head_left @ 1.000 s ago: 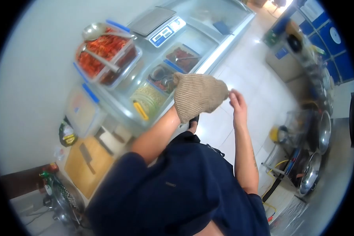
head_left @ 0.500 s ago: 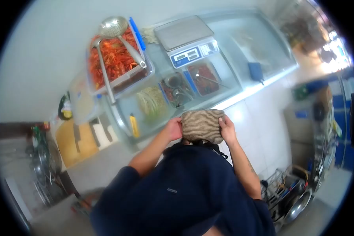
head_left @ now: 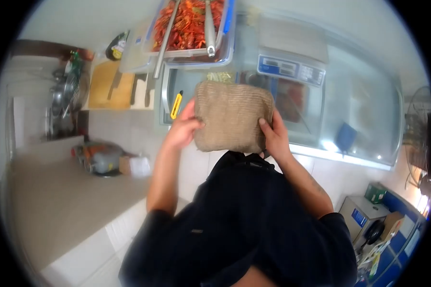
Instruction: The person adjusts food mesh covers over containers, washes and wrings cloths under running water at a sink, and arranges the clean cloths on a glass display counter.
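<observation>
A folded brown ribbed cloth (head_left: 233, 115) is held up in front of my body, its broad side toward the camera. My left hand (head_left: 183, 129) grips its left edge, thumb on the near face and the other fingers partly behind. On the opposite edge, my right hand (head_left: 276, 136) pinches the cloth the same way. Beyond it lies a glass-topped chest freezer (head_left: 364, 112), partly covered from view by the cloth. A yellow utility knife (head_left: 176, 105) rests near my left hand.
A plastic tub of red crayfish (head_left: 189, 26) has long metal utensil handles across it. A weighing scale (head_left: 292, 69) stands to its right. At left are a wooden cutting board (head_left: 98, 91) and knives. A steel box (head_left: 361, 215) stands at lower right.
The view has turned leftward, showing more floor at left. The cloth now appears larger and nearer the camera, its broad side facing up more fully. Both hands still hold its edges.
</observation>
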Tool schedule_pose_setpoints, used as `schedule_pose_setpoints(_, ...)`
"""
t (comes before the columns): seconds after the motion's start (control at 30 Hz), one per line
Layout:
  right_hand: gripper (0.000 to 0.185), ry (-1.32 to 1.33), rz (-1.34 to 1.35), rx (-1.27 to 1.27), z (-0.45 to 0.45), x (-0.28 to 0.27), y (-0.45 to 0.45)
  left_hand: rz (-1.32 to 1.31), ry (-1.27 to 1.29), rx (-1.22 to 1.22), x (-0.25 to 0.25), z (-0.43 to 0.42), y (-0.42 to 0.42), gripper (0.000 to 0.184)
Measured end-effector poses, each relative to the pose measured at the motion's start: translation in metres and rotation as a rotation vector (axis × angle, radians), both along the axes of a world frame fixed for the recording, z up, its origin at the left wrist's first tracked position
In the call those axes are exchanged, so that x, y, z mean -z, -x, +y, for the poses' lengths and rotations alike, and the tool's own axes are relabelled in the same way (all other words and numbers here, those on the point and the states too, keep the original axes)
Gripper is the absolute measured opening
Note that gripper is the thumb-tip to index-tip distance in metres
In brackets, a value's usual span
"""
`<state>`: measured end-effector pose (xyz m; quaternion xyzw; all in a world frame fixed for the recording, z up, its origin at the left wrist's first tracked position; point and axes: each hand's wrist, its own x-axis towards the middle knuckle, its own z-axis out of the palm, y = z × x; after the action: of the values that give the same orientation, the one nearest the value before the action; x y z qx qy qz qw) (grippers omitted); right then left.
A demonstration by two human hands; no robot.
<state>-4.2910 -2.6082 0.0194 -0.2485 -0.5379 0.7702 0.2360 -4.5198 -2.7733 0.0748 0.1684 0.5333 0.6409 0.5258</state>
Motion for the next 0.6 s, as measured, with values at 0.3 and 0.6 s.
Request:
schedule_pose_setpoints(0.3,0.052,-0.275,-0.828,0.264,0.044,0.217,0.007,0.928,0.644,-0.485,0.260,0.013,0.050,0.044)
schedule_pose_setpoints(0.6,0.034,-0.854,-0.907,0.199,0.068,0.163,0.081,1.481,0.387,-0.289,0.224,0.090,0.053,0.035)
